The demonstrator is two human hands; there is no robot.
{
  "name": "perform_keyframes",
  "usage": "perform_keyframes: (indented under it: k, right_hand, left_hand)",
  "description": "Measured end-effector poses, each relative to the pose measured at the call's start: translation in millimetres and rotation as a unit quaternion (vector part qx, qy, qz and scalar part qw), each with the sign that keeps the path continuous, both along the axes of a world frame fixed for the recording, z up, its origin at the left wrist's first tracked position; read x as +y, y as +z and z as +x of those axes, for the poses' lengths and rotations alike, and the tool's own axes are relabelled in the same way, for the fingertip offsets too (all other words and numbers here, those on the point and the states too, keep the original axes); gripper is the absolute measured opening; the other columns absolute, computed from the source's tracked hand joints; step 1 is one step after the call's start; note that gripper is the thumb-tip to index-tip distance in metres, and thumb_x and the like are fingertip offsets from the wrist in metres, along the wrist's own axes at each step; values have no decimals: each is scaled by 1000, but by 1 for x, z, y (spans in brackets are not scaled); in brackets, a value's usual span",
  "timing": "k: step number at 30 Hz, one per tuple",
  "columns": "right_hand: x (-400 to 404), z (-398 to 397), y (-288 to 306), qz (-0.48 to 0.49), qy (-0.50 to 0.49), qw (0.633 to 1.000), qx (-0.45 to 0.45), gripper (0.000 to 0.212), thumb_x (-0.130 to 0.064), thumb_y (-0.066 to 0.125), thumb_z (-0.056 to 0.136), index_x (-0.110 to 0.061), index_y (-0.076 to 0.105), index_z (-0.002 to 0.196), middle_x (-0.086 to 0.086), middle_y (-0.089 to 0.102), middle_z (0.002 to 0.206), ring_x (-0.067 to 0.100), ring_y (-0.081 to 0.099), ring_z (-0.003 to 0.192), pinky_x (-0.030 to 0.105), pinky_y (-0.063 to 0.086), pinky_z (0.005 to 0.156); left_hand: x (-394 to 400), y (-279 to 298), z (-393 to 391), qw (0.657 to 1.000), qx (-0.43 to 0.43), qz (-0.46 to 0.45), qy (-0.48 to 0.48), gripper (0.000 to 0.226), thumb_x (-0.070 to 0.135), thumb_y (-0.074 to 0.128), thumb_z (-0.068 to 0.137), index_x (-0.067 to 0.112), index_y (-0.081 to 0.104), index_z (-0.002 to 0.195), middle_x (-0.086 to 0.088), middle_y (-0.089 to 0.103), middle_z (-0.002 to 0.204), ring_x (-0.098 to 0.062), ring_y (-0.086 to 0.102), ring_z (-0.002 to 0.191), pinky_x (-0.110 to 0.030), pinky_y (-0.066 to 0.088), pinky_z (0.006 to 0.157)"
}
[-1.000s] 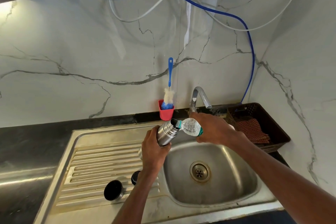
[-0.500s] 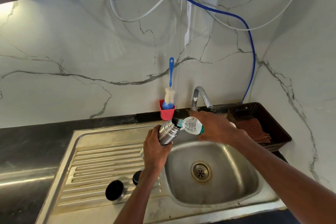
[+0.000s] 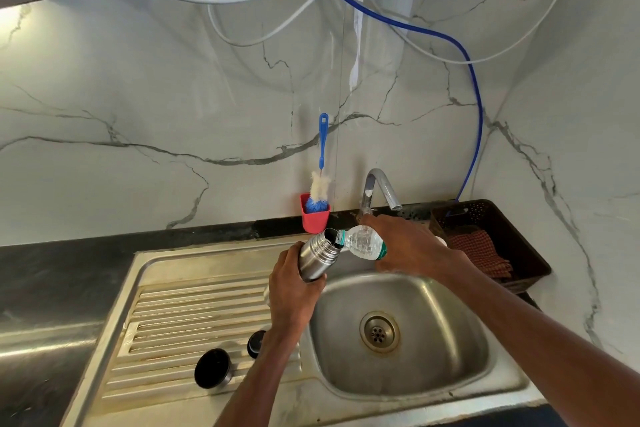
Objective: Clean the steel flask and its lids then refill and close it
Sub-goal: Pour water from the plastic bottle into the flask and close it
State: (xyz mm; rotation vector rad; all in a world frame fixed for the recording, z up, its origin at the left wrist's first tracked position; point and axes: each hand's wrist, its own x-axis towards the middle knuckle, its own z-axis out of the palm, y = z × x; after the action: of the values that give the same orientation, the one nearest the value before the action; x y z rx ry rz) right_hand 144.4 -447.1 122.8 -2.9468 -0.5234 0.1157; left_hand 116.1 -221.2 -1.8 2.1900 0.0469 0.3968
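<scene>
While the steel flask (image 3: 317, 258) is being gripped round its lower body by the left hand (image 3: 292, 291), above the left rim of the sink basin (image 3: 450, 340), its long axis is being tilted up and rightward so the open mouth is meeting the neck of the plastic bottle (image 3: 363, 241). That bottle is being grasped by the right hand (image 3: 405, 243) and tipped leftward, seemingly for refilling. The flask is showing ribbed, shiny steel, while the two dark lids (image 3: 212, 368) are lying left of the basin.

You see the steel flask (image 3: 314, 258) uncapped, tilted right over the basin's left edge, a clear plastic bottle (image 3: 363, 242) tipped mouth-to-mouth against it. Cup lid (image 3: 212, 368) and small stopper (image 3: 255, 343) rest on the drainboard.
</scene>
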Motion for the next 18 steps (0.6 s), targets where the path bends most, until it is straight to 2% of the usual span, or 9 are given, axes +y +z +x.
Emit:
perform_keyframes:
  k: [4, 11, 18]
  right_hand:
    - [0, -1, 2, 3, 0, 1000, 3, 79, -41, 84, 72, -38, 39, 137, -6, 63, 123, 21, 65, 108, 43, 58, 84]
    - [2, -1, 1, -1, 0, 1000, 9, 82, -41, 84, 72, -37, 38, 141, -4, 62, 125, 22, 64, 109, 42, 57, 85]
    - [-2, 1, -1, -4, 4, 1000, -6, 83, -40, 83, 73, -35, 39, 144, -3, 62, 127, 22, 64, 111, 41, 57, 85]
  left_hand:
    - [0, 0, -1, 1000, -1, -4, -1, 79, 22, 95, 64, 25, 59, 134, 11, 66, 116, -5, 61, 95, -23, 53, 81]
    - [-1, -1, -3, 1000, 7, -4, -1, 80, 22, 93, 65, 23, 58, 137, 9, 66, 119, -7, 61, 97, -25, 53, 81]
    - [1, -3, -3, 1000, 8, -1, 1, 77, 22, 91, 65, 25, 59, 135, 9, 66, 117, -11, 64, 96, -37, 59, 81]
